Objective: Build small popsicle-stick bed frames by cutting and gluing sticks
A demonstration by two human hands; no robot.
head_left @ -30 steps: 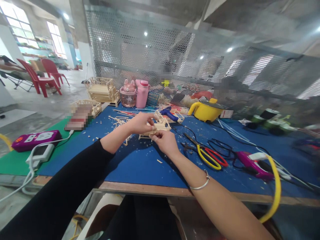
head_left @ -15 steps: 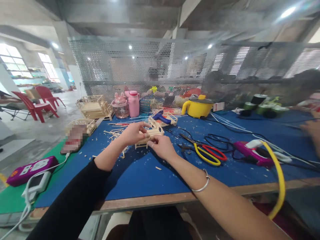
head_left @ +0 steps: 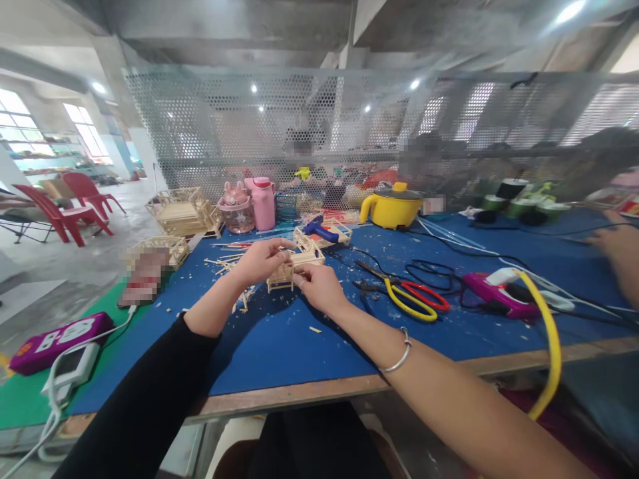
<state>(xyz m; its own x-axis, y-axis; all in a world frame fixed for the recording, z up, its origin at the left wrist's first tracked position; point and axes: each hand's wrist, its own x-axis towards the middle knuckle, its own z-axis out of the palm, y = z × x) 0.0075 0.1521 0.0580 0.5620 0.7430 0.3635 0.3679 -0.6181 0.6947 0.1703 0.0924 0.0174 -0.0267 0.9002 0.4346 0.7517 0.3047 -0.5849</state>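
Observation:
A small wooden-stick model point(head_left: 308, 256), shaped like a little bed or bench, stands on the blue table mat between my hands. My left hand point(head_left: 260, 261) is closed at its left and upper side, fingertips on the sticks. At its front right corner my right hand point(head_left: 319, 287) pinches the frame, thumb and forefinger close together. The fingers cover part of the model. Just behind it a blue glue gun point(head_left: 319, 230) lies on another stick frame. Loose wooden sticks point(head_left: 222, 264) are scattered left of my left hand.
Scissors with red and yellow handles point(head_left: 412, 299) lie at right, near a purple power strip point(head_left: 502, 293) and black cords. A yellow pot point(head_left: 394, 207) and pink bottle point(head_left: 262, 205) stand behind. Finished-looking stick models point(head_left: 184, 213) sit at back left. Another person's hand point(head_left: 616, 243) is at far right.
The view has shifted slightly. My hands stay at the model, with the left fingers slightly repositioned on it. The other person's hand at far right has moved.

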